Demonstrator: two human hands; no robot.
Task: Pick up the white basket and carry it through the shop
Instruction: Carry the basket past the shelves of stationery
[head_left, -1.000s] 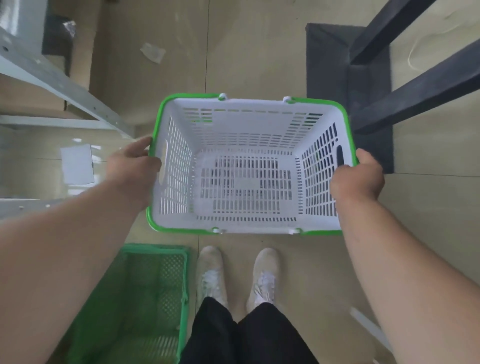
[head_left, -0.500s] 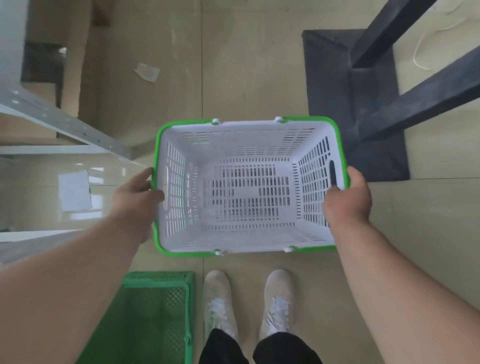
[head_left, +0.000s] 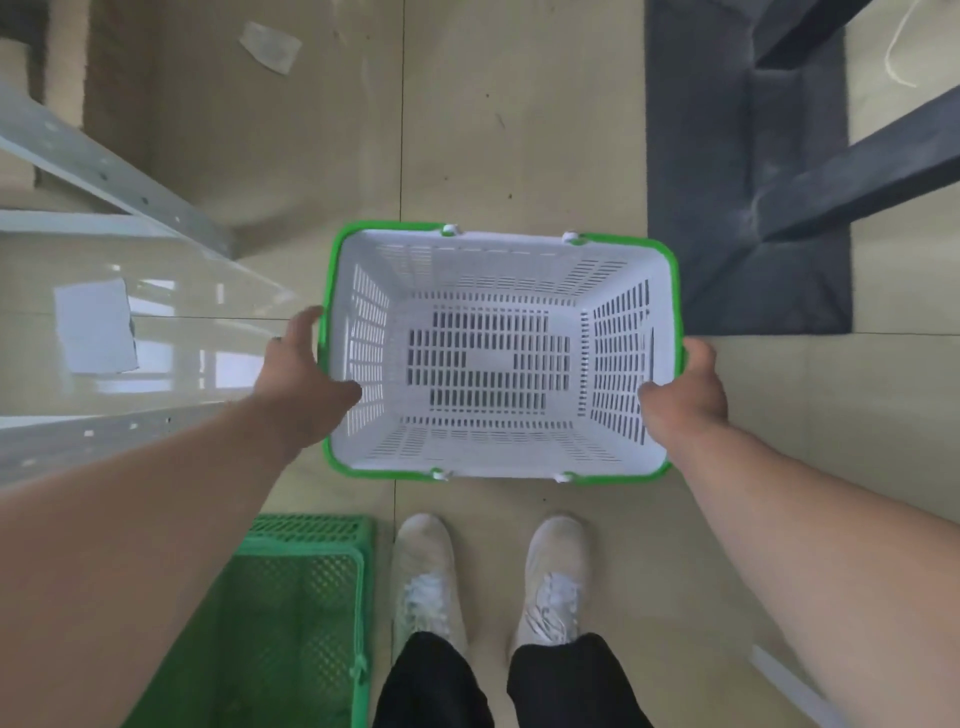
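- Nearest, at 6 o'clock, a pair of pale shoes (head_left: 491, 577) stands on the tan tiled floor (head_left: 519, 130), with black trouser legs (head_left: 498, 680) above them.
- At 7 o'clock a green basket (head_left: 306, 613) sits on the floor just beside the left shoe, partly hidden behind the left forearm.
- The left hand (head_left: 301, 379) reaches in from 8 o'clock and closes on the left end of the white basket (head_left: 498, 353): the thumb lies up along the outside of the green rim, and the hand overlaps the near left corner. The other fingers are hidden, so how far they curl under the rim cannot be told.
- The right hand (head_left: 685, 389) comes in from 4 o'clock and is curled tight over the rim at the basket's right end, knuckles toward the camera.
- The white basket is held level between the two hands at the centre of the view, beyond the shoes. It has slotted walls and base, a green rim, and nothing inside.
- At 9 to 10 o'clock a grey metal shelf frame (head_left: 114, 171) and a glossy shelf surface (head_left: 182, 338) hold a white sheet (head_left: 96, 327).
- At 1 to 2 o'clock a dark mat (head_left: 701, 182) lies on the floor under dark beams (head_left: 857, 171).
- Farthest, at 11 o'clock, a clear wrapper (head_left: 270, 47) lies on the floor; at 1 o'clock a thin white cord (head_left: 896, 52) loops.
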